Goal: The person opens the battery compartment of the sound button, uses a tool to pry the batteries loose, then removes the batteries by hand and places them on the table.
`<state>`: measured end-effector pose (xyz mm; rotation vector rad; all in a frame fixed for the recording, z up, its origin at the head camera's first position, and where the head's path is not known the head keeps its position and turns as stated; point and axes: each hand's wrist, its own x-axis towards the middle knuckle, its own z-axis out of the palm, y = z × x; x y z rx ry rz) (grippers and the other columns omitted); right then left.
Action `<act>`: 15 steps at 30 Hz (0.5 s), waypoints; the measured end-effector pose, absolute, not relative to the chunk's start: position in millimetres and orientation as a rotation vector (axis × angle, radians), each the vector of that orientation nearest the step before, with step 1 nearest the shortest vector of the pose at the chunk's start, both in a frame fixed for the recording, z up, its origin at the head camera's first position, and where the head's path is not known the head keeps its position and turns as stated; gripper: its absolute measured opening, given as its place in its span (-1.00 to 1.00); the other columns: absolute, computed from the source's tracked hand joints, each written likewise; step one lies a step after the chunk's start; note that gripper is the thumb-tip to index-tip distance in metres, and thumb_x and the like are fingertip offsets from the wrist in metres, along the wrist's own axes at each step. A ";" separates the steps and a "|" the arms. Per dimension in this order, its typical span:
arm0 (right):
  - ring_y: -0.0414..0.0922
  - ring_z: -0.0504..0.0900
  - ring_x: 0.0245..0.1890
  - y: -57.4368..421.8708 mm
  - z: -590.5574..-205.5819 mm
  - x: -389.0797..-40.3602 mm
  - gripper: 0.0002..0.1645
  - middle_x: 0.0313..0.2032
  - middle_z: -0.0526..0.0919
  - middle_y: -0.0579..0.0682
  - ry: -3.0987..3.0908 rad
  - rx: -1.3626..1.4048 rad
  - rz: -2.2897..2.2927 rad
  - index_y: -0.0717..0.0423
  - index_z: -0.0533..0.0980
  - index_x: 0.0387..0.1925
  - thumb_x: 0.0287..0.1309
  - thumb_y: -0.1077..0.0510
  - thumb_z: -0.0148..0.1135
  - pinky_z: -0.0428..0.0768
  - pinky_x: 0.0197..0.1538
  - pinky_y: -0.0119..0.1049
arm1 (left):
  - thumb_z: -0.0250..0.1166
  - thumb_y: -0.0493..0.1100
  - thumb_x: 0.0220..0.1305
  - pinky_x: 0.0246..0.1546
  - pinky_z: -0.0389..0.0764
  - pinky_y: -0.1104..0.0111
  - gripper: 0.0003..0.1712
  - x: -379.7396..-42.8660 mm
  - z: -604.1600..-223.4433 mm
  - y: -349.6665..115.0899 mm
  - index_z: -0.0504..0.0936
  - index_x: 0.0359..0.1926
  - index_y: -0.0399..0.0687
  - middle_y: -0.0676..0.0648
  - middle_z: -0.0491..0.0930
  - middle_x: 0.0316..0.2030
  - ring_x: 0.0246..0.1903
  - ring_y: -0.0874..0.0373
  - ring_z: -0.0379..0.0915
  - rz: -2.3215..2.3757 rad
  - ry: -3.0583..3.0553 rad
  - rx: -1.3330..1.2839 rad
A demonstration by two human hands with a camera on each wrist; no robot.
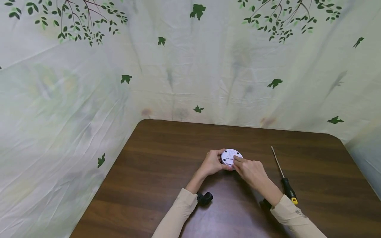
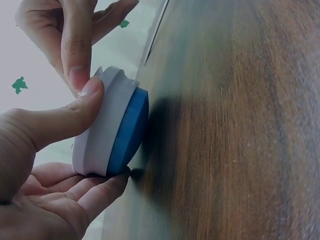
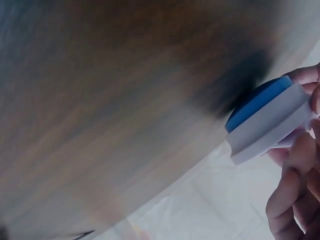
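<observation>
A small round device (image 1: 230,156), white with a blue dome facing the table, is held bottom-up just over the tabletop. Its white underside shows dark round spots, small holes and a rectangular battery cover (image 1: 229,161). My left hand (image 1: 212,162) grips the device by its side, the thumb (image 2: 85,107) on the white rim and the other fingers beneath. My right hand (image 1: 251,172) has its fingertips at the cover. In the right wrist view, a thin white flap tilts out from the underside beside those fingers (image 3: 302,150), which pinch it.
To the right, a screwdriver (image 1: 288,187) with a black and yellow handle lies on the brown wooden table (image 1: 166,142). A black wrist camera (image 1: 205,198) sits at the left wrist. Behind the table hangs a pale leaf-patterned cloth (image 1: 178,72).
</observation>
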<state>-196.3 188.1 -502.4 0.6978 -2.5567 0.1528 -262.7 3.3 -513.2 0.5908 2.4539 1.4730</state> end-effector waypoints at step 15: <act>-0.16 0.54 -0.41 189.6 -478.9 -215.7 -0.62 -0.14 0.61 0.07 -2.914 0.615 0.549 0.18 0.68 -0.04 0.15 0.10 0.53 0.53 -0.43 -0.23 | 0.68 -0.30 -0.05 -0.09 0.64 0.52 -0.21 -263.5 -514.1 2.0 0.61 0.26 -0.29 -0.21 0.73 0.10 0.04 0.16 0.69 1.531 2.365 0.607</act>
